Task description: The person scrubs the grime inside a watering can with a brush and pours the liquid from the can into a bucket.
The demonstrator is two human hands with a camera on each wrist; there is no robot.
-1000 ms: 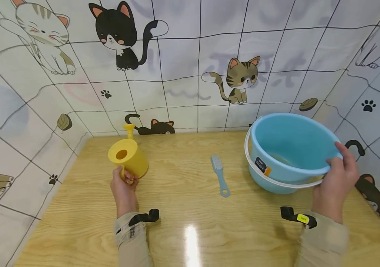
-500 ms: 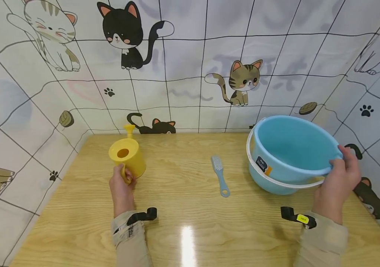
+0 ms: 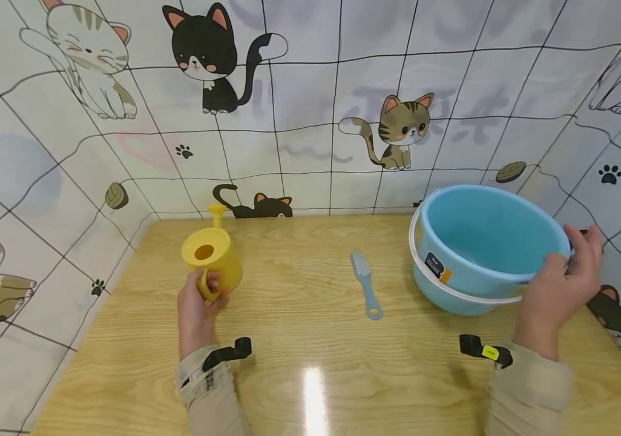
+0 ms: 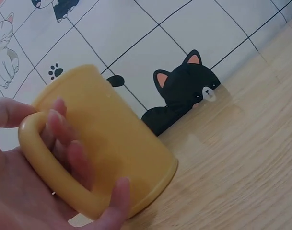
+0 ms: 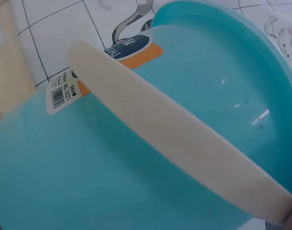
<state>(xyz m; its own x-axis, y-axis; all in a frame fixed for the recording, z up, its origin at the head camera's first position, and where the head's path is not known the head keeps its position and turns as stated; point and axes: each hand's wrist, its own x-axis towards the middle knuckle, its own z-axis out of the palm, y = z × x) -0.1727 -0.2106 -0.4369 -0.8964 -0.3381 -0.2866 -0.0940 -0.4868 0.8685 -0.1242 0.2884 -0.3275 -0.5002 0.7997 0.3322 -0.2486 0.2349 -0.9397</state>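
A yellow watering can [image 3: 218, 257] stands on the left of the table, spout towards the back wall. My left hand [image 3: 198, 306] holds its loop handle, and in the left wrist view the fingers [image 4: 78, 160] pass through that handle [image 4: 50, 163]. On the right stands a light blue bucket [image 3: 452, 254] with a label and a white carrying handle [image 3: 416, 248] hanging down outside it. My right hand [image 3: 558, 290] is at the bucket's right rim, thumb and fingers spread apart. In the right wrist view the bucket and its handle fill most of the frame; only a sliver of hand shows.
A light blue brush [image 3: 366, 284] with pale bristles lies between the watering can and the bucket. The wooden table [image 3: 299, 327] ends at a cat-patterned tiled back wall [image 3: 310, 151], with side walls left and right.
My right hand's fingers have spread and come away from the bucket's rim. My left hand stays at the watering can's handle. The head view has shifted slightly.
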